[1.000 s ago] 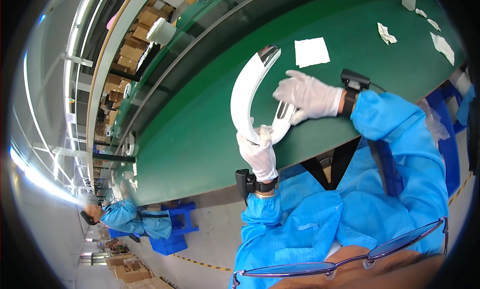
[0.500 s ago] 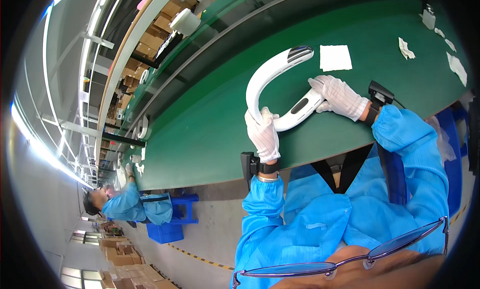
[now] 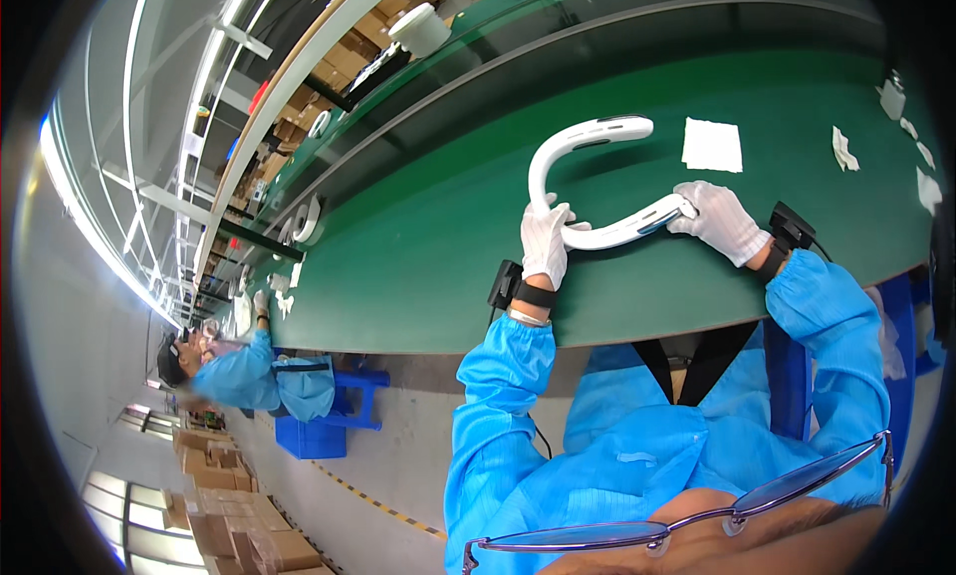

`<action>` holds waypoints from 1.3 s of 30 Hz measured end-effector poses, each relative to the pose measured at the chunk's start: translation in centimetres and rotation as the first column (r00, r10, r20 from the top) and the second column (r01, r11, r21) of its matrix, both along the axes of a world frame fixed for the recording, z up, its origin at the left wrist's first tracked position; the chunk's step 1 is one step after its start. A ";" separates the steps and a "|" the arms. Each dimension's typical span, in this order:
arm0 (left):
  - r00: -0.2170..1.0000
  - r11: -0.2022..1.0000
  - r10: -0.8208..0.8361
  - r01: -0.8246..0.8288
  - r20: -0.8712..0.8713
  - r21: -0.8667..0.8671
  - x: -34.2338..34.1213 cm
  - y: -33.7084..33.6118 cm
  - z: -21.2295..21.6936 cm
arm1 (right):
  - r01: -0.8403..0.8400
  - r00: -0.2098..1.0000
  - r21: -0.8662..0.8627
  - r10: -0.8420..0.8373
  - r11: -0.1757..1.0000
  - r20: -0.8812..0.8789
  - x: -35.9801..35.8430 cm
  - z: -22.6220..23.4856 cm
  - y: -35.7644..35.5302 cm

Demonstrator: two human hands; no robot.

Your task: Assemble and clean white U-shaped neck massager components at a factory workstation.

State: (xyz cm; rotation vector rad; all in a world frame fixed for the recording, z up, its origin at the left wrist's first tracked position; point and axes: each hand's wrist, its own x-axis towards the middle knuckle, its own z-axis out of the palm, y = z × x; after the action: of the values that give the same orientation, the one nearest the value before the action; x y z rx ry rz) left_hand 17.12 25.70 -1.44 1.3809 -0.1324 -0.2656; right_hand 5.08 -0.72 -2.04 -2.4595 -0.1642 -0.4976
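A white C-shaped neck fan (image 3: 543,169) with slots and dark glossy panels is held over the green worktable (image 3: 428,276). My gloved left hand (image 3: 544,244) is wrapped round its bend on the left side. The gloved right hand (image 3: 721,219) grips the tip of the nearer arm, its fingertips closed on the end. The far arm of the fan stretches to the right, touched by neither hand. Beyond my right hand lies a folded white cloth (image 3: 712,145).
Crumpled white scraps (image 3: 844,149) lie at the table's right, near a small pale block (image 3: 891,99). A shelf rail (image 3: 289,72) runs along the far left. Another person (image 3: 244,374) works farther down the table. Cardboard boxes (image 3: 234,490) stand at lower left.
The neck fan has been rolled in my hands, so its dark panels now show edge-on and the slotted edge faces up. My right hand has shifted onto the nearer arm's tip.
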 end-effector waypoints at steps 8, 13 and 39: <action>0.987 0.986 -0.004 -0.024 -0.163 -0.167 1.5 2.3 -1.8 | 0.001 1.000 0.499 -0.005 0.866 0.008 2.2 1.9 -1.5; 0.984 0.980 -0.147 0.159 -0.100 0.124 -0.6 4.5 1.6 | -0.065 0.981 0.420 -0.020 0.905 0.195 3.1 1.0 -3.6; 0.387 0.387 -0.850 -0.001 0.358 0.922 5.2 -5.5 4.9 | -0.165 0.963 0.107 0.136 0.981 0.233 5.2 0.2 -0.3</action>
State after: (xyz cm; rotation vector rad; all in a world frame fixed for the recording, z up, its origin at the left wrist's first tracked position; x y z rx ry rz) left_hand 22.31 20.20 3.41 2.3544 -1.5094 -0.1501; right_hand 10.27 -1.01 -1.79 -2.2431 -0.3980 -0.6968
